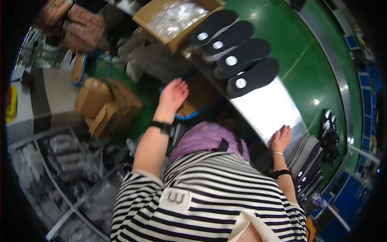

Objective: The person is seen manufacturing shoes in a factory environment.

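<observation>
My left hand (pixel 174 93) is held out in the air with nothing in it, its fingers loosely bent and slightly apart. Below and beside it is a brown carton with a blue edge (pixel 189 117), partly hidden. My right hand (pixel 281 139) is empty too, fingers stretched, at the near end of a shiny metal bench (pixel 264 109); whether it touches the metal I cannot tell. Several black shoe insoles (pixel 258 76) with round white stickers lie in a row of piles along the bench. Next to my right wrist stands a bundle of grey and black insoles (pixel 306 155).
An open cardboard box (pixel 155 18) of clear plastic packets sits at the bench's far end. Left of me are an empty-looking brown carton (pixel 109 105) and a metal-framed bin (pixel 56 183) of bagged grey items. Another person (pixel 82 28) is at far left. Dark shoes (pixel 330 133) lie on the right.
</observation>
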